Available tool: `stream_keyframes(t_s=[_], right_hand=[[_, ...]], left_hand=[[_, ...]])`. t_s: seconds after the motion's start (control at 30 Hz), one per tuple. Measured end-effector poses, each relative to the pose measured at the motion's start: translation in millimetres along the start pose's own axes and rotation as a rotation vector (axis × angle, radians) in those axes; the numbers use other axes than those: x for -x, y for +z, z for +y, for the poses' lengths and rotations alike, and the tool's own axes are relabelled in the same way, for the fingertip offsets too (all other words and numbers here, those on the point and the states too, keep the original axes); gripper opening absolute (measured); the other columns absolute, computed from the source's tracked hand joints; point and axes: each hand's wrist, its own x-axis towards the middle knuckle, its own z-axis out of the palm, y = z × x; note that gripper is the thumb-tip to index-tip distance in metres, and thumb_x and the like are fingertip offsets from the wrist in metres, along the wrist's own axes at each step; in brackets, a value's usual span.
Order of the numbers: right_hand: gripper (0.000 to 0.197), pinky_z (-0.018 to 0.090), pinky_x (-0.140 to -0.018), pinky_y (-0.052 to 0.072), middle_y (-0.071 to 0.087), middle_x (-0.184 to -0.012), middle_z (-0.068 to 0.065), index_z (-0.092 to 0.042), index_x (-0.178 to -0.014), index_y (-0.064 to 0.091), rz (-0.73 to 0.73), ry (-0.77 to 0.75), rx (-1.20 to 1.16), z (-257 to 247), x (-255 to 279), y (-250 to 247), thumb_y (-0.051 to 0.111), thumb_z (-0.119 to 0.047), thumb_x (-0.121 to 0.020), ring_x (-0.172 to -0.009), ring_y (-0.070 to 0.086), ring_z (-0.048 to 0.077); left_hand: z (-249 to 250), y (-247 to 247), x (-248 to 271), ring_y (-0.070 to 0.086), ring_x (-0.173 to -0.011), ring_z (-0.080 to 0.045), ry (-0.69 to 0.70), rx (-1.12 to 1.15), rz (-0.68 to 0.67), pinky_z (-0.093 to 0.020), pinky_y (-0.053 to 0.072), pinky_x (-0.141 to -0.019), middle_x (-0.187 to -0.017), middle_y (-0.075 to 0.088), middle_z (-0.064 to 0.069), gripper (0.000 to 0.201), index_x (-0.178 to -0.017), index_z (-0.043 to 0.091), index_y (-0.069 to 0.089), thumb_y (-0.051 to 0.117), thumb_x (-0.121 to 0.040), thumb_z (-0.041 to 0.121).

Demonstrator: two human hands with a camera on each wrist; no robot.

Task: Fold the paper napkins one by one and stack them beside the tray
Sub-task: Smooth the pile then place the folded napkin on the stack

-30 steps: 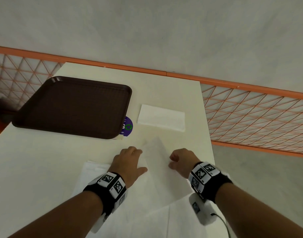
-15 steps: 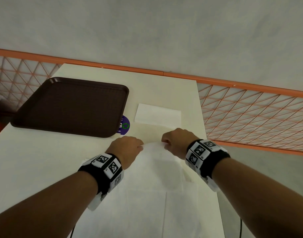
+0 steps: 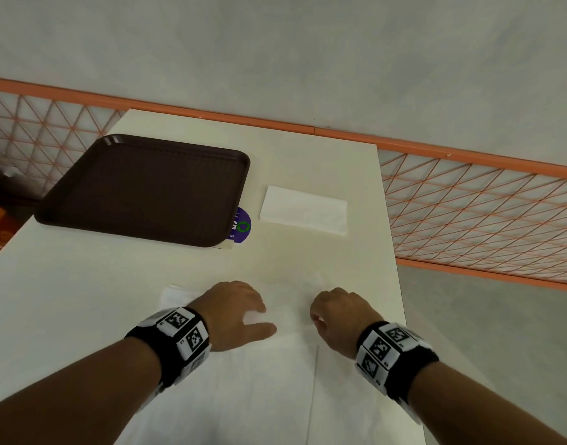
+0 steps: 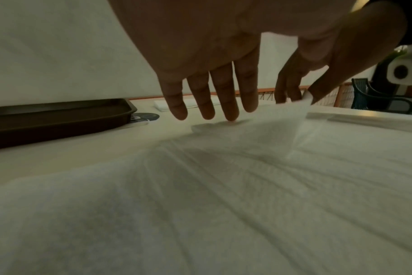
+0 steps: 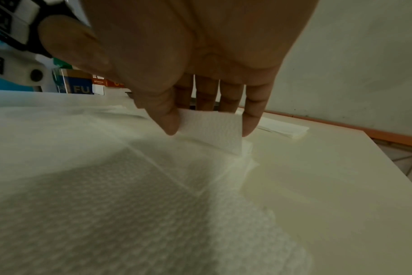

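Note:
A white paper napkin [image 3: 288,319] lies spread on the near table, on top of other loose napkins [image 3: 269,396]. My left hand [image 3: 234,313] rests on it with straight fingers [image 4: 223,96] touching its far edge [image 4: 214,126]. My right hand [image 3: 336,316] pinches a lifted corner [image 5: 212,130] of the napkin between thumb [image 5: 167,119] and fingers. One folded napkin [image 3: 303,210] lies flat to the right of the dark brown tray [image 3: 147,187].
A purple round sticker [image 3: 242,226] shows at the tray's near right corner. The table's right edge [image 3: 391,239] is close to my right hand, with an orange lattice railing [image 3: 481,213] beyond it. Boxes [image 5: 78,85] stand off to the left.
Half a second ago both hands were close together farther out, holding the napkin's edge. Now they are apart and nearer me, and the left hand has flattened onto the napkin.

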Motion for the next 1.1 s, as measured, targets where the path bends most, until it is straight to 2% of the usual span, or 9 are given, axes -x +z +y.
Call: stream_keyframes(t_s=[0.1, 0.23, 0.37, 0.5, 0.6, 0.7, 0.83, 0.97, 1.1], right_hand=[[0.025, 0.034, -0.089, 0.044, 0.059, -0.117, -0.003, -0.020, -0.106, 0.062, -0.054, 0.013, 0.025, -1.6, 1.4, 2.7, 0.041, -0.021, -0.093, -0.108, 0.052, 0.021], [0.030, 0.038, -0.091, 0.045, 0.059, -0.117, -0.003, -0.020, -0.107, 0.062, -0.107, 0.023, 0.065, -2.7, 3.4, 0.1, 0.041, -0.033, -0.090, -0.106, 0.053, 0.021], [0.040, 0.035, -0.089, 0.043, 0.059, -0.119, -0.001, -0.020, -0.116, 0.060, -0.053, 0.069, 0.022, -1.3, -3.1, -6.8, 0.037, -0.044, -0.095, -0.108, 0.053, 0.022], [0.045, 0.036, -0.108, 0.035, 0.041, -0.147, 0.003, -0.015, -0.142, 0.041, 0.004, 0.072, -0.046, -3.7, -21.1, -0.9, 0.036, -0.033, -0.101, -0.134, 0.037, 0.023], [0.057, 0.041, -0.120, 0.010, 0.003, -0.162, 0.005, -0.013, -0.154, 0.007, -0.098, 0.044, -0.042, -10.7, -24.8, 15.0, 0.028, -0.031, -0.103, -0.149, 0.005, 0.024], [0.060, 0.044, -0.119, -0.002, -0.016, -0.161, 0.001, -0.016, -0.153, -0.007, -0.151, 0.051, -0.031, -13.5, -19.3, 32.6, 0.017, -0.037, -0.103, -0.149, -0.011, 0.023], [0.071, 0.051, -0.116, -0.009, -0.024, -0.158, -0.004, -0.021, -0.152, -0.013, -0.155, 0.052, 0.031, -2.2, -4.9, 48.3, 0.001, -0.057, -0.093, -0.146, -0.020, 0.021], [0.071, 0.054, -0.114, -0.014, -0.027, -0.156, -0.006, -0.022, -0.151, -0.015, -0.167, 0.118, 0.030, 11.3, 4.6, 47.5, 0.004, -0.060, -0.094, -0.145, -0.023, 0.020], [0.069, 0.052, -0.115, -0.013, -0.031, -0.150, -0.006, -0.021, -0.151, -0.017, -0.092, 0.157, -0.010, 9.1, -5.3, 38.8, 0.002, -0.057, -0.094, -0.140, -0.028, 0.015]], left_hand=[[6.9, -0.9, -4.3, 0.040, -0.128, -0.007, -0.003, 0.023, 0.034, -0.027, 0.030, -0.110, -0.136, 0.050, 0.013, 0.099, -0.129, 0.027, 0.056, 0.015, -0.064, 0.089], [16.6, 8.3, -13.7, 0.033, -0.134, -0.012, -0.025, -0.079, 0.036, -0.030, 0.029, -0.110, -0.146, 0.040, 0.008, 0.052, -0.137, 0.020, 0.048, 0.035, -0.098, 0.050], [23.0, 13.8, -14.9, 0.035, -0.134, -0.015, -0.015, -0.092, -0.005, -0.031, 0.033, -0.108, -0.145, 0.041, 0.004, 0.046, -0.134, 0.014, 0.052, 0.039, -0.099, 0.041], [23.1, 19.8, -22.7, 0.064, -0.111, -0.025, 0.000, -0.100, 0.148, -0.034, 0.054, -0.088, -0.122, 0.065, -0.007, 0.054, -0.110, 0.009, 0.070, 0.029, -0.091, 0.039], [31.0, 34.2, -28.9, 0.017, -0.146, -0.022, -0.071, -0.086, 0.103, -0.037, 0.022, -0.118, -0.159, 0.016, -0.006, 0.057, -0.149, 0.010, 0.026, 0.015, -0.101, 0.039], [38.4, 48.4, -26.8, -0.013, -0.147, -0.019, -0.146, -0.080, 0.019, -0.039, -0.002, -0.119, -0.160, -0.016, -0.002, 0.059, -0.152, 0.014, -0.004, 0.008, -0.102, 0.042], [33.2, 67.1, -20.4, -0.020, -0.145, -0.022, -0.095, -0.172, 0.000, -0.040, -0.014, -0.114, -0.149, -0.033, 0.000, 0.091, -0.151, 0.015, -0.013, -0.025, -0.069, 0.052], [27.7, 66.7, -19.2, -0.022, -0.145, -0.020, -0.085, -0.174, -0.025, -0.041, -0.013, -0.115, -0.142, -0.038, 0.003, 0.097, -0.150, 0.016, -0.015, -0.031, -0.069, 0.066], [32.9, 57.5, -27.8, -0.021, -0.143, -0.017, -0.089, -0.124, 0.054, -0.041, -0.010, -0.113, -0.145, -0.031, 0.005, 0.094, -0.150, 0.017, -0.010, -0.029, -0.070, 0.062]])
